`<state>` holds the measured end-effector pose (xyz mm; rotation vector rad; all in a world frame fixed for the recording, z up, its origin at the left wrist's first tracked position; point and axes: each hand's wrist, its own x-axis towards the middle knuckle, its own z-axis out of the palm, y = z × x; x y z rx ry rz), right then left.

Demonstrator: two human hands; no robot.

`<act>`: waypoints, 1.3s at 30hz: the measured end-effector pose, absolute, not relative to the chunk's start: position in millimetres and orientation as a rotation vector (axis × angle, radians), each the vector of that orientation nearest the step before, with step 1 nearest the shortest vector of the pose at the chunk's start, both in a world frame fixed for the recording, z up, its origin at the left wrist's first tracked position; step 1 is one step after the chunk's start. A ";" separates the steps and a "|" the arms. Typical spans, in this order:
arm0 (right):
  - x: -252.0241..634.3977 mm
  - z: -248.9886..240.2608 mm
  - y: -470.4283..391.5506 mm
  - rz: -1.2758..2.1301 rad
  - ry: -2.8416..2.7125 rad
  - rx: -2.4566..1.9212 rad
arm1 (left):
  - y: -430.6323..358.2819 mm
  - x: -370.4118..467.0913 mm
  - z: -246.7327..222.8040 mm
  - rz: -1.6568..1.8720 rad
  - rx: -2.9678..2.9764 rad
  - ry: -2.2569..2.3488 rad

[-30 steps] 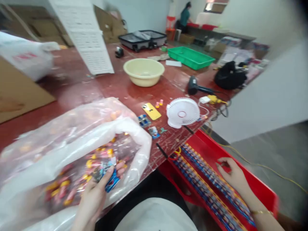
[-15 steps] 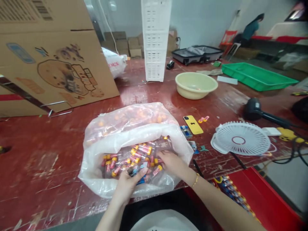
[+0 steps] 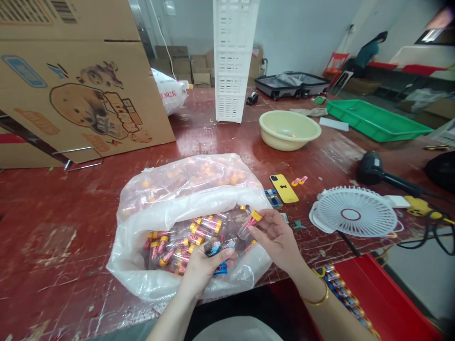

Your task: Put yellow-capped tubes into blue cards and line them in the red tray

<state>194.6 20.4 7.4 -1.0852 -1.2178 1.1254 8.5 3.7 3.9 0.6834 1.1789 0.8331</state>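
Observation:
A large translucent plastic bag (image 3: 170, 208) lies with its mouth toward me, full of small clear tubes (image 3: 199, 232) with yellow caps and pink-red labels. Over the right side of the opening, my right hand (image 3: 279, 239) pinches one such tube (image 3: 249, 224) near its cap, tilted with the cap up. My left hand (image 3: 206, 267), at the front rim, is closed on a small blue packet (image 3: 221, 268); its fingers hide part of it, and I cannot tell whether there is more than one.
Right of the bag lie a yellow phone (image 3: 284, 188), two small pink-and-yellow pieces (image 3: 299, 181) and a white fan (image 3: 355, 213). Farther back stand a cream basin (image 3: 289, 128), a green tray (image 3: 377, 121) and a white crate (image 3: 232, 61). A cardboard box (image 3: 81, 94) fills the left.
My right hand has come up out of the tubes, moving right, with one tube in its fingers. My left hand has shifted slightly right, still holding the blue packet.

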 end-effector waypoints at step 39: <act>170.7 -14.4 -11.3 1.045 -1.465 -1.221 | -2.3 41.6 12.2 0.870 0.424 0.916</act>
